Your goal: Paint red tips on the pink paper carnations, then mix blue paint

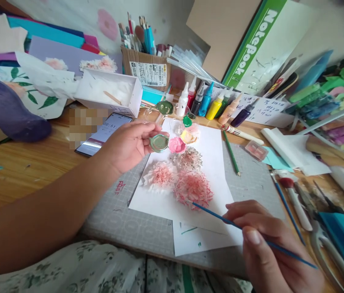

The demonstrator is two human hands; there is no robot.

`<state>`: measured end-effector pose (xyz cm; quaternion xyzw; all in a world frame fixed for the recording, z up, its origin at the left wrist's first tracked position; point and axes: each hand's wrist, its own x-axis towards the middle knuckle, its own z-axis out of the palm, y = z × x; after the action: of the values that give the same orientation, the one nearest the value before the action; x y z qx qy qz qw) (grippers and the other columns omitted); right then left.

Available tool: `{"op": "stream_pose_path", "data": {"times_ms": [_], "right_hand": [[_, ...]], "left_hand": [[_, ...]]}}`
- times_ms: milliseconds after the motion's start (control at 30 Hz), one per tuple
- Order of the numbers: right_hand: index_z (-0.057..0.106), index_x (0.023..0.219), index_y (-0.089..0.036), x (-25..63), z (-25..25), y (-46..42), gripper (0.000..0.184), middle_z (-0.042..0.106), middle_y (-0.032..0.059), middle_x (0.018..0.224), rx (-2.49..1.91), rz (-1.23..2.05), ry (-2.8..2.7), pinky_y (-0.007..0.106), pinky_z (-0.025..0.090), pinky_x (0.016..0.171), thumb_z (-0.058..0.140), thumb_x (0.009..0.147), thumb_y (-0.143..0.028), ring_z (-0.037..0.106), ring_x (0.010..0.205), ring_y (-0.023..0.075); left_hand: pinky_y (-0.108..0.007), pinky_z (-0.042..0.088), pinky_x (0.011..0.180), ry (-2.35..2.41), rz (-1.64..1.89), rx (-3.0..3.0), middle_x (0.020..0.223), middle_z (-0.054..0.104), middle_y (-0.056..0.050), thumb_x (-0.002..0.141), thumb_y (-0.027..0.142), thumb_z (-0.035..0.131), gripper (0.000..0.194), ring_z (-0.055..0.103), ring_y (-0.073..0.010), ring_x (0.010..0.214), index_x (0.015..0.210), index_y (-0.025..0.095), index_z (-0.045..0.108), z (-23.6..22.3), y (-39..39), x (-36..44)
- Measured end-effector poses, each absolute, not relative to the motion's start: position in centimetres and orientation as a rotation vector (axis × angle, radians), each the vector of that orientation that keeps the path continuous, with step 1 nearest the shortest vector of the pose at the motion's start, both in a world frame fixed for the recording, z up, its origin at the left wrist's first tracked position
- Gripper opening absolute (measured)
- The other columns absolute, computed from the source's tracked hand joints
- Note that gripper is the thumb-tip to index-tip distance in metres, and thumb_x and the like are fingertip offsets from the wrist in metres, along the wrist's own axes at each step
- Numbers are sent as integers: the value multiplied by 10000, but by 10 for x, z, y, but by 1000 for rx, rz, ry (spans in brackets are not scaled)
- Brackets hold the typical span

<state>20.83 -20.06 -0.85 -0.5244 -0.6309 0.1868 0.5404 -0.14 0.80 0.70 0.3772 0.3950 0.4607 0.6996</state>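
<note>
My left hand (132, 146) pinches the edge of a clear paint palette (177, 145) with its thumb and fingers. Its round wells hold green, grey-green, pink and yellowish paint. In my right hand (269, 240) is a slim blue paintbrush (211, 212), gripped like a pen. The brush tip is at the near edge of a ruffled flower with red-pink edges (194, 189); whether it touches cannot be made out. Beside that flower lie a pale pink one (161, 176) and a dark-edged one (190, 158), all on white paper (147, 203).
Under the paper is a grey cutting mat (107, 219). A green pencil (231, 152) lies to the right, near scissors (320, 240) and brushes. Several paint bottles (213, 106) line the back. At left are a phone (104, 132) and a white box (125, 95).
</note>
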Motion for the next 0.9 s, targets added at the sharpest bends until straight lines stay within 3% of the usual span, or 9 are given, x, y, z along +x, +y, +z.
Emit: {"op": "stream_pose_path", "data": {"times_ms": [267, 567, 733, 900], "right_hand": [[600, 946, -185, 200, 7, -195, 170, 672, 46, 868, -1279, 304, -1758, 252, 499, 673, 495, 927, -53, 652, 816, 120], [605, 916, -186, 190, 11, -192, 156, 673, 31, 815, -1303, 291, -1785, 236, 499, 652, 504, 919, -67, 648, 771, 110], [608, 888, -200, 194, 11, -193, 169, 689, 35, 826, -1320, 263, -1690, 258, 513, 701, 490, 937, -90, 677, 836, 135], [599, 852, -194, 195, 13, -194, 168, 688, 42, 774, -1309, 251, -1746, 273, 517, 630, 506, 918, -71, 673, 743, 150]], "left_hand": [[-242, 524, 597, 841, 1030, 818, 699, 741, -89, 846, 95, 611, 130, 690, -150, 652, 753, 81, 700, 8, 5, -2], [-234, 509, 585, 817, 1037, 811, 682, 741, -73, 841, 113, 623, 145, 708, -161, 681, 719, 102, 700, 13, 1, -2], [-248, 510, 580, 844, 1031, 819, 686, 749, -87, 820, 128, 634, 132, 690, -164, 657, 713, 103, 706, 15, 1, -2], [-234, 517, 587, 871, 1029, 822, 688, 748, -77, 793, 122, 651, 107, 675, -146, 643, 711, 105, 718, 16, 0, -1]]}}
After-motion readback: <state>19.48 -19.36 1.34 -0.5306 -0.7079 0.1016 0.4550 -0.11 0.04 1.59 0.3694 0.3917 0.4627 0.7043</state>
